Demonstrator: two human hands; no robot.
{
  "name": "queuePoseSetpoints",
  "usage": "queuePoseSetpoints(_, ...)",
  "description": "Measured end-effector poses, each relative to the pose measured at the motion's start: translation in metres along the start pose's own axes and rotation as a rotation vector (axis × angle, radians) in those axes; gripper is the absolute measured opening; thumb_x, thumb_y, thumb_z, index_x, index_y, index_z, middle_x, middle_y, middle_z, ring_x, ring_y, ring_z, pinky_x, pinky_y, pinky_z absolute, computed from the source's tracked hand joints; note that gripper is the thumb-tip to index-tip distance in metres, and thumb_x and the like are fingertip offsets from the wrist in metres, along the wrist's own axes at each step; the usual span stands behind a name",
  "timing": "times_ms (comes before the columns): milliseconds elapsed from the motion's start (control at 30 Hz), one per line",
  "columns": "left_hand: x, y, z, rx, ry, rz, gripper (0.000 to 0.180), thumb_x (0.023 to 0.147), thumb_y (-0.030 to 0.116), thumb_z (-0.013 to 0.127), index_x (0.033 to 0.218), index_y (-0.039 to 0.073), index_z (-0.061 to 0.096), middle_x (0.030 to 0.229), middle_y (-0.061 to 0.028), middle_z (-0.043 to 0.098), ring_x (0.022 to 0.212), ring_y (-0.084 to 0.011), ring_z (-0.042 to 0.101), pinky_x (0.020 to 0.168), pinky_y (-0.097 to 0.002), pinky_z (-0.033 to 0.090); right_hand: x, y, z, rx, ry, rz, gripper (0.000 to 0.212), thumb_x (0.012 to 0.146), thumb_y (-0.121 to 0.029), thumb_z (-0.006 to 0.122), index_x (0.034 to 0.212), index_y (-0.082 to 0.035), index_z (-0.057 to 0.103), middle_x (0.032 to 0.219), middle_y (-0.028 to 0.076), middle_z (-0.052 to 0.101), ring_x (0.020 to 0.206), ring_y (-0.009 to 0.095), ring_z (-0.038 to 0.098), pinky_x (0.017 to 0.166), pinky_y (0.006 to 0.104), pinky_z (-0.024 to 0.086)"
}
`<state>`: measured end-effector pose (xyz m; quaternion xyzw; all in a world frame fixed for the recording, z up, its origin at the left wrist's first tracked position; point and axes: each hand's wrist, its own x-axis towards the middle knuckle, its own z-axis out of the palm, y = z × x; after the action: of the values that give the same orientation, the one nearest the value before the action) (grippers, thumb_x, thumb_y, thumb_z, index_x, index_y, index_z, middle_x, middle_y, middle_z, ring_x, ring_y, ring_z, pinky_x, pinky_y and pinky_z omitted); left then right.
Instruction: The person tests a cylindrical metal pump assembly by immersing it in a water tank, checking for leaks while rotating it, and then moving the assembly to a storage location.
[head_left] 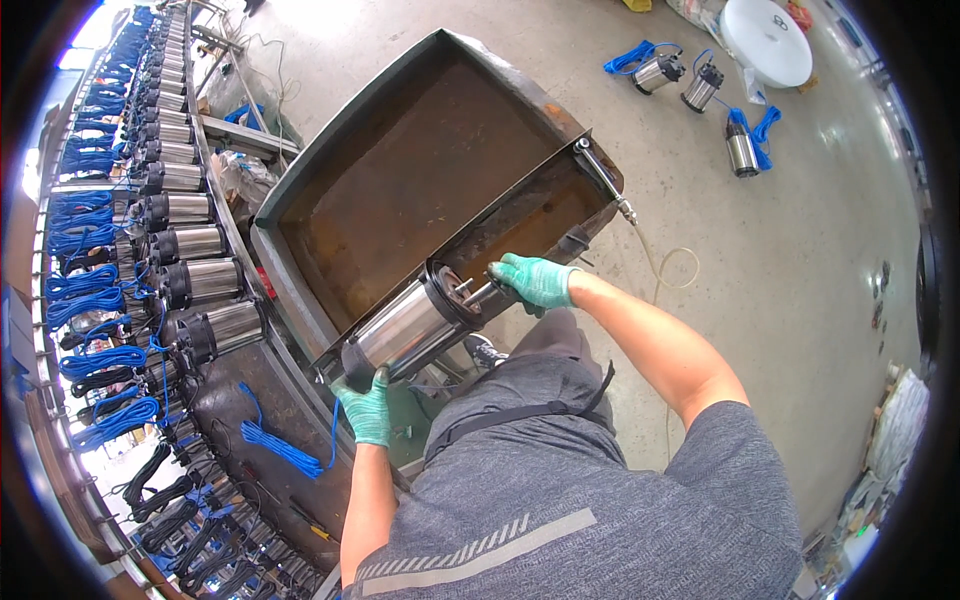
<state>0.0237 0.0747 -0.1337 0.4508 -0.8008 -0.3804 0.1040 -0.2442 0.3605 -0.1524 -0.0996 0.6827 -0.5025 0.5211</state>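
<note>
A pump with a shiny steel cylinder body (405, 325) lies across the near side of a rusty metal tub. My left hand (367, 410), in a green glove, is closed against the black rounded end at its lower left. A blue cord (334, 432) hangs beside that hand. The pump's other end, with a black rim, faces right and shows short metal studs. There my right hand (540, 281), also gloved, grips a dark part whose exact kind is partly hidden by the fingers. A black cone-shaped piece (572, 244) sits just beyond it.
The metal tub (350, 130) has a crossbar, with a silver air tool (605, 180) and clear hose at its far end. Along the left, a rack holds several steel pumps (195, 243) with blue cords. Several pumps (742, 152) and a white round lid (766, 42) rest on the floor.
</note>
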Motion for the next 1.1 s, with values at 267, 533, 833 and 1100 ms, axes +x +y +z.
queuePoseSetpoints(267, -0.003, 0.014, 0.001, 0.028, 0.006, -0.018, 0.076, 0.075, 0.03, 0.09, 0.124, 0.0, 0.041, 0.115, -0.0134, 0.055, 0.105, -0.0236, 0.052, 0.098, -0.0362, 0.043, -0.003, -0.012, -0.008, -0.033, -0.098, 0.138, 0.053, 0.105, -0.05, 0.04, 0.1, -0.001, 0.06, 0.065, 0.01, 0.055, 0.042, 0.017, 0.054, 0.04, 0.036, 0.045)
queuePoseSetpoints(533, -0.001, 0.006, 0.002, -0.01, 0.012, -0.012, 0.075, 0.075, 0.028, 0.09, 0.124, -0.002, 0.042, 0.114, -0.0139, 0.056, 0.104, -0.0237, 0.053, 0.096, -0.0366, 0.044, 0.003, 0.016, -0.007, -0.408, 0.062, -0.61, 0.038, 0.102, -0.028, 0.049, 0.125, 0.0, 0.059, 0.116, 0.024, 0.065, 0.105, 0.041, 0.064, 0.094, 0.0432, 0.049)
queuePoseSetpoints(833, -0.001, -0.001, 0.001, -0.004, 0.027, -0.02, 0.075, 0.076, 0.025, 0.089, 0.127, -0.002, 0.041, 0.116, -0.014, 0.056, 0.105, -0.0243, 0.054, 0.097, -0.0361, 0.044, -0.008, -0.028, 0.004, -0.044, -0.071, 0.064, 0.042, 0.1, -0.031, 0.055, 0.13, -0.002, 0.056, 0.101, 0.015, 0.071, 0.082, 0.028, 0.069, 0.078, 0.0398, 0.054)
queuePoseSetpoints(1100, -0.009, 0.018, 0.006, -0.049, 0.044, -0.021, 0.072, 0.078, 0.022, 0.088, 0.128, 0.001, 0.04, 0.117, -0.0139, 0.056, 0.107, -0.0233, 0.054, 0.098, -0.0355, 0.044, -0.003, -0.024, 0.001, -0.159, 0.016, -0.011, 0.043, 0.097, -0.045, 0.061, 0.104, -0.003, 0.073, 0.068, 0.007, 0.063, 0.066, 0.021, 0.066, 0.062, 0.0348, 0.052)
